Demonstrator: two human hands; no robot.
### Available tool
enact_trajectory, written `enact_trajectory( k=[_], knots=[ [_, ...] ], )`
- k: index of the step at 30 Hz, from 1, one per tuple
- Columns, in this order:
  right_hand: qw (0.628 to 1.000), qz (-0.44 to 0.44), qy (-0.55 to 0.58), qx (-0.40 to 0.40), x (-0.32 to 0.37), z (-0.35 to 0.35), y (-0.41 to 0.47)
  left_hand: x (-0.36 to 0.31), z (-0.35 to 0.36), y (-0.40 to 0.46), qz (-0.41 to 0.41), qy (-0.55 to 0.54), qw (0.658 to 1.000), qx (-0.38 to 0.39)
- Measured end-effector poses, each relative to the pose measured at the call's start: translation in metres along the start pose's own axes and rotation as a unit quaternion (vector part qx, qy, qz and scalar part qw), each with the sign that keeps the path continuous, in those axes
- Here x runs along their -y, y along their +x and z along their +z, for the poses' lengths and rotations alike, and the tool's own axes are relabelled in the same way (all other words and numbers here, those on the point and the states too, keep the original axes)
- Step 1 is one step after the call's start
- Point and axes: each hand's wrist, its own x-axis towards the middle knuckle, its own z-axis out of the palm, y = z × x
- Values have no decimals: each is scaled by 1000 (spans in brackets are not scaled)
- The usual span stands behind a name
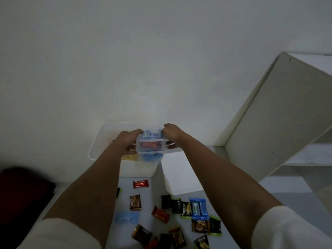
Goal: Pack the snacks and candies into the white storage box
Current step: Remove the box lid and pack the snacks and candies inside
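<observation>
Dim room, plain white wall, pale desk (154,200). Both hands, left hand (128,139) and right hand (170,134), grip a small clear plastic container (150,145) of candies right over the open white storage box (138,168). Looks like it's being set inside; next comes lowering it in, then the loose wrapped candies (179,216) nearer us than the box.

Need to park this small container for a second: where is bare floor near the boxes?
Bare floor lies just below the white storage box, between the red candy and the black packet. The lower middle is crowded with wrappers. Both hands, left and right, hold the small clear container.
</observation>
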Motion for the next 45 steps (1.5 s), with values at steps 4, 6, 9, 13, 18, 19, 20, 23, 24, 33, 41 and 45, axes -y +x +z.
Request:
enact_trajectory(
  k=[4, 6, 9, 13, 18, 19, 20, 23, 24, 33, 41, 45],
  knots=[
    [998, 55, -39, -5, 19, 35, 35, 1, -33, 46, -41, 8, 999, 22],
    [995, 81, -55, -10, 21, 49, 50, 4, -39, 68, -64, 28, 997, 41],
    [988, 118, -100, -12, 24, 63, 68, 7, -44, 96, -101, 55, 991, 63],
    [979, 156, -132, 19, 26, 77, 88, 14, -44, 125, -135, 79, 982, 104],
    [973, 146, -167, 71, 28, 92, 97, 29, -47, 158, -168, 122, 968, 141],
    [970, 151, -170, 90, 25, 96, 100, 35, -48, 165, -171, 139, 965, 144],
    [965, 158, -180, 109, 21, 101, 101, 42, -47, 171, -176, 154, 961, 147],
    [954, 183, -209, 110, -7, 117, 118, 54, -40, 172, -151, 208, 956, 143],
    [954, 178, -228, 83, -18, 124, 124, 58, -36, 172, -135, 224, 955, 140],
    [905, 69, -419, -4, -58, 147, 146, 85, -27, 180, -48, 305, 949, 60],
    [953, -37, -243, -176, -26, 80, 75, 62, -19, 140, 99, 374, 919, -76],
    [950, -61, -199, -233, -53, 43, 36, 52, 12, 92, 155, 354, 913, -129]
  ],
)
